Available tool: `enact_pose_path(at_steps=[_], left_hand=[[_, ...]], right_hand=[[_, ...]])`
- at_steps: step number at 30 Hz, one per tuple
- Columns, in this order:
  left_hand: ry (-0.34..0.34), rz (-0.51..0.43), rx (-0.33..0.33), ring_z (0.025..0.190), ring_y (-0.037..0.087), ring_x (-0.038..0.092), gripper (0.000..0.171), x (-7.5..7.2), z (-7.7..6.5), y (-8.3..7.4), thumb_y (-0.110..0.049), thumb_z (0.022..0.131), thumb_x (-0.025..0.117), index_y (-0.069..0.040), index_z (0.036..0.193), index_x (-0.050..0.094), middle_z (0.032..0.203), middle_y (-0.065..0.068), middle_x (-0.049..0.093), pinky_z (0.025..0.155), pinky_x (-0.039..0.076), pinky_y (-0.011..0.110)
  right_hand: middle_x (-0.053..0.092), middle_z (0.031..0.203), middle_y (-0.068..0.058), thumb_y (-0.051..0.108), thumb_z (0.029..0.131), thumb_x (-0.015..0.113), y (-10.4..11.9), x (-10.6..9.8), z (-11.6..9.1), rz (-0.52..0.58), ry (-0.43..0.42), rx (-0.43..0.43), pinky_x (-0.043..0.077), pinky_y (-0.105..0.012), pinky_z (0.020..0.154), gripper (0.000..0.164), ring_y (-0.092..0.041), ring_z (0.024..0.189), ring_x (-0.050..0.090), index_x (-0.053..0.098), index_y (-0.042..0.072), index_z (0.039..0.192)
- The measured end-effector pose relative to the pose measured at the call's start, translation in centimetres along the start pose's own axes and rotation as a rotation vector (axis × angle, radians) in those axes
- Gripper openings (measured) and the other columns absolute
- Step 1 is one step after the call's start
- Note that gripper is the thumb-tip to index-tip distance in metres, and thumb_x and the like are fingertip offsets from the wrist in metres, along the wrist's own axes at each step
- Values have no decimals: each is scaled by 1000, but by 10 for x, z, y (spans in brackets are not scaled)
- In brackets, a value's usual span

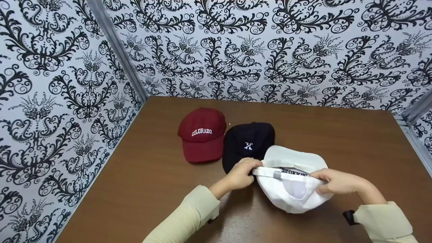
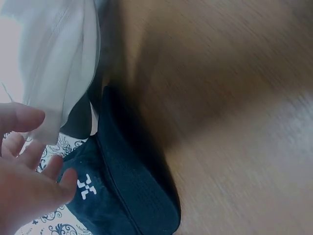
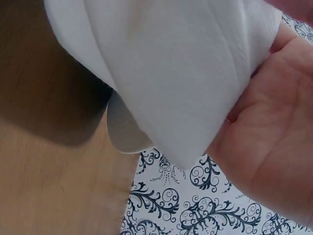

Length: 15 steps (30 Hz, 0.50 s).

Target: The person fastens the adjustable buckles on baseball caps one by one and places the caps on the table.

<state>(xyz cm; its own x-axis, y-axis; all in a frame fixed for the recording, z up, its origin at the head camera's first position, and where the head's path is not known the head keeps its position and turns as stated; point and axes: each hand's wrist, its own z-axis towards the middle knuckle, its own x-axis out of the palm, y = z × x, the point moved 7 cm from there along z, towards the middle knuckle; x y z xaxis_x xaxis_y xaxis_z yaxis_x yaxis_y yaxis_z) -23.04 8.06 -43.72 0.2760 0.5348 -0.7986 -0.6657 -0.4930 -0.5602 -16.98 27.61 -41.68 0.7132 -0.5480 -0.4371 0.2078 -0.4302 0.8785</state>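
A white cap (image 1: pixel 297 195) is held between both hands, its strap and open inside facing up and its brim pointing away. My left hand (image 1: pixel 240 173) pinches the cap's left edge by the strap; in the left wrist view, thumb and fingers meet at the white cloth (image 2: pixel 58 73). On the right edge, my right hand (image 1: pixel 341 182) grips the fabric with the thumb on the outside. The right wrist view shows the white crown (image 3: pixel 171 73) against the palm (image 3: pixel 279 132). Just behind the left hand lies a black cap (image 1: pixel 251 138) with a small white emblem.
A dark red cap (image 1: pixel 202 135) lettered COLORADO sits left of the black cap, brim toward me. All this is on a brown wooden table (image 1: pixel 141 189). Patterned black-and-white walls (image 1: pixel 249 50) border the table at the back and left.
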Motion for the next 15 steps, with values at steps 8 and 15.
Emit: enact_pose_path(at_steps=[8,15], left_hand=[[-78,-40,48,109,22,52,15,-5,1,0,-5,77,58,-5,91,59,103,5,63,98,35,26],[-58,4,-22,103,17,54,17,-5,1,5,-15,79,59,-11,96,57,97,0,64,88,41,29]], right_hand=[[56,78,2,1,86,46,2,-5,-1,60,-35,-35,44,-22,60,11,-1,70,54,55,1,93],[58,81,2,1,90,40,7,-13,-2,125,-79,-111,49,-27,57,13,-6,70,60,51,1,97]])
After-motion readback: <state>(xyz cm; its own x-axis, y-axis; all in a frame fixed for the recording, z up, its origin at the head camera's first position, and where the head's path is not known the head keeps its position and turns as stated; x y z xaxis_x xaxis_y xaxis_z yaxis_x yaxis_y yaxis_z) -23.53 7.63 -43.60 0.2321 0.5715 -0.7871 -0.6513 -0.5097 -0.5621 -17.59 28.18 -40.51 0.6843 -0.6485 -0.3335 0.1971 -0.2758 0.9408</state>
